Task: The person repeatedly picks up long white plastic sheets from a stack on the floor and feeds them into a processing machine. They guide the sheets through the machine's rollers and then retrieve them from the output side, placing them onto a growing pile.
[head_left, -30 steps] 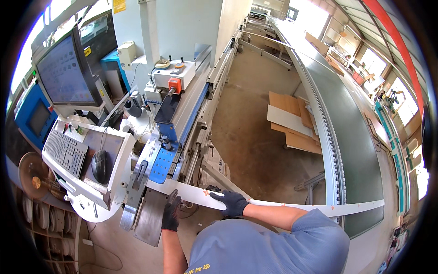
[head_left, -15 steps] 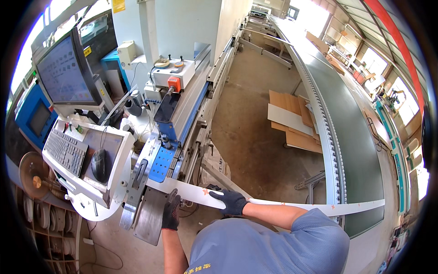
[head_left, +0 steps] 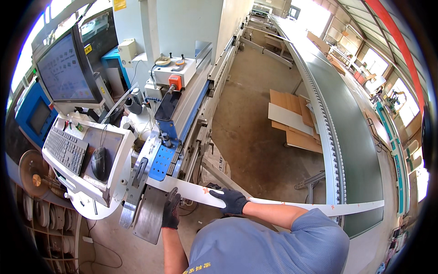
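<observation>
A long white strip (head_left: 191,191) with small orange marks runs from the blue perforated plate (head_left: 160,165) of the machine across to the right. My right hand (head_left: 232,201), in a dark glove, is closed around the strip's middle part, thumb lying over its face. The strip's far right portion passes behind my right forearm and rests over the green belt. My left hand (head_left: 171,209), gloved with a red cuff, is upright beside the metal plate (head_left: 149,214). Its fingers are stretched out, and the fingertips meet the strip's lower edge near the machine.
Left of the machine stand a monitor (head_left: 66,68), a keyboard (head_left: 66,150) and a black mouse (head_left: 99,163). A green conveyor belt (head_left: 353,150) with a toothed side rail runs along the right. Brown and white boards (head_left: 294,119) lie between. A loose cable (head_left: 109,249) crosses the floor.
</observation>
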### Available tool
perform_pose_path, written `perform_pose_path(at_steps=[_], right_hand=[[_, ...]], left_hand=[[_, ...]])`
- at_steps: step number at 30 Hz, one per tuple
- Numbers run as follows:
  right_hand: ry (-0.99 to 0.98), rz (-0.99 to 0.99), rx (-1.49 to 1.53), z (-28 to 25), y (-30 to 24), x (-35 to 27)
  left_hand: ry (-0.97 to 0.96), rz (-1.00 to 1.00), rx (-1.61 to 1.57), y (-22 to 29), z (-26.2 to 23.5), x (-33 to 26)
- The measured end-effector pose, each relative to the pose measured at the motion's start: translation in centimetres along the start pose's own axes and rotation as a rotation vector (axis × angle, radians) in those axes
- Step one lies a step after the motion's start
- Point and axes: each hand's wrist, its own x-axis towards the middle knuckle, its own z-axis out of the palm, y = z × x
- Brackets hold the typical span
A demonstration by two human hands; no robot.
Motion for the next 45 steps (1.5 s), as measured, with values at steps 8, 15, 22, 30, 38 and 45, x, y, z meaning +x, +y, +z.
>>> perform_pose_path(at_steps=[8,15,22,30,38,45], right_hand=[[-0.007,0.005,0.002,0.1,0.2,0.2],[0.037,-0.034,0.007,0.7,0.5,0.3],[0.028,-0.024,-0.005,0.5,0.3,0.3],[-0.025,0.027,-0.002,0.5,0.3,0.5],[0.062,-0.051,0.017,1.1,1.5,0.9],[0.141,-0.032,0.008,2.2,1.6,1.3]], left_hand=[[0.021,-0.001,0.018,-0.1,0.0,0.1],[0.051,0.001,-0.002,0.0,0.6,-0.3],[0.047,0.024,-0.017,0.4,1.2,-0.8],[0.054,0.022,-0.018,0.0,0.9,-0.6],[0.055,0.061,-0.054,-0.8,0.9,-0.6],[0.102,0.052,-0.161,-2.4,0.4,-0.2]])
